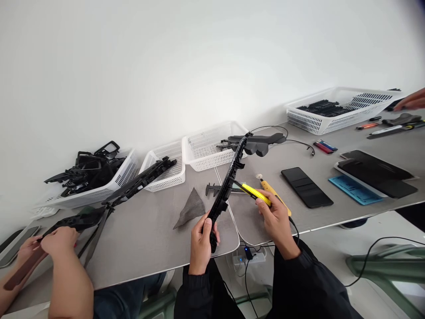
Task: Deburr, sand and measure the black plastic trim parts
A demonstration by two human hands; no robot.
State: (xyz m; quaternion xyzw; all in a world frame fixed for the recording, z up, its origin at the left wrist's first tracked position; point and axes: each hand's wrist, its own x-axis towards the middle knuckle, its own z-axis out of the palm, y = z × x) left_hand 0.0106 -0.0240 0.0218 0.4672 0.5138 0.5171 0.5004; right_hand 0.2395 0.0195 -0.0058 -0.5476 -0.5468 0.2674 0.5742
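Observation:
My left hand (200,244) is wrapped round the lower end of a long black plastic trim part (229,181), which slants up and away over the table. In my right hand (276,221) is a yellow utility knife (255,193), its tip close to the part's edge; whether it touches I cannot tell. Behind the part lies a caliper (212,189), partly hidden by it. A grey cloth (191,208) rests left of the part. Beyond my right hand lies a yellow corded tool (274,195).
White baskets (195,166) line the wall, one (121,181) heaped with black parts. Dark grey parts (262,142) overhang another. A phone (307,187) and a blue tray (355,190) lie rightward. At left, a co-worker's hands (59,241) hold a part; another person's hand (411,101) shows far right.

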